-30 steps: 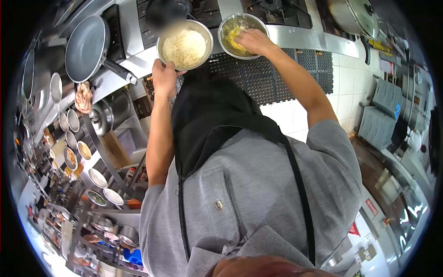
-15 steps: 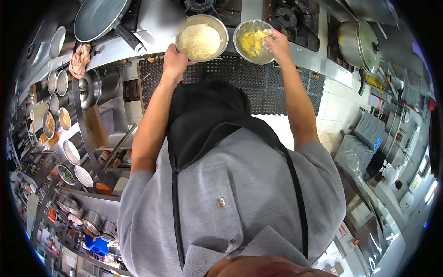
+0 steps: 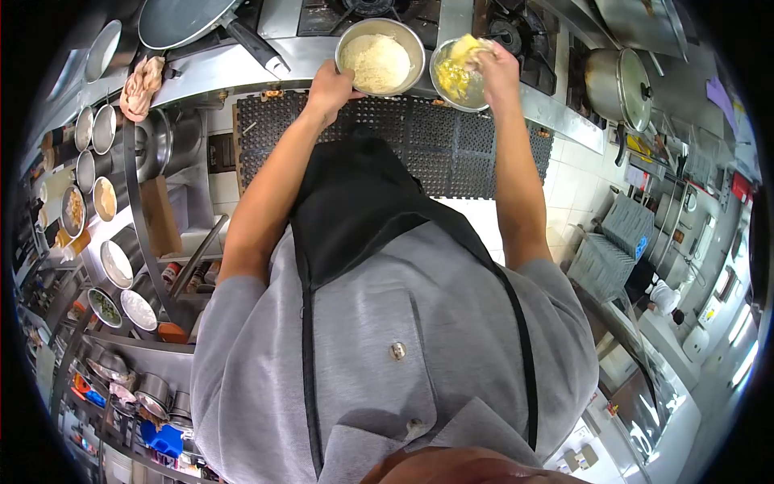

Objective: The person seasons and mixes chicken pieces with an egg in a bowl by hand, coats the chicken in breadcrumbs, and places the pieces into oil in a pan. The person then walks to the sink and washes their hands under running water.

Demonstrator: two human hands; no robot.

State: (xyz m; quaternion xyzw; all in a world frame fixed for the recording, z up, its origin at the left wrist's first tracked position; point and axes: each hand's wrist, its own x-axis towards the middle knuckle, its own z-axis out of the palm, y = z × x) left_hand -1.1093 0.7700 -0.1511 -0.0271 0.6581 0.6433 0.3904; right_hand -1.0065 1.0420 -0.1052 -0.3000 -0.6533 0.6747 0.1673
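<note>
My left hand (image 3: 330, 93) grips the near-left rim of a metal bowl (image 3: 417, 74), with the thumb over the edge. Pale, crumbly breading (image 3: 377, 63) that looks like breadcrumbs fills that bowl. To its right is a second metal bowl (image 3: 436, 74) with a yellow, egg-like mixture (image 3: 454, 81) in it. Over this bowl's far right side, my right hand (image 3: 500, 74) pinches a yellow, wet-coated piece (image 3: 465, 48); its kind cannot be made out. Pale residue clings to the right fingertips.
Gas burners (image 3: 355, 10) lie behind the bowls. A frying pan (image 3: 181, 24) stands at far left, its handle pointing toward the counter edge. A lidded pot (image 3: 617, 89) is at right. Several small containers (image 3: 117, 264) line the left rack. A black rubber mat (image 3: 282, 133) covers the floor.
My right hand has risen, lifting the yellow piece higher above the egg-like mixture. My left hand stays on the breading bowl. The whole view has shifted slightly.
</note>
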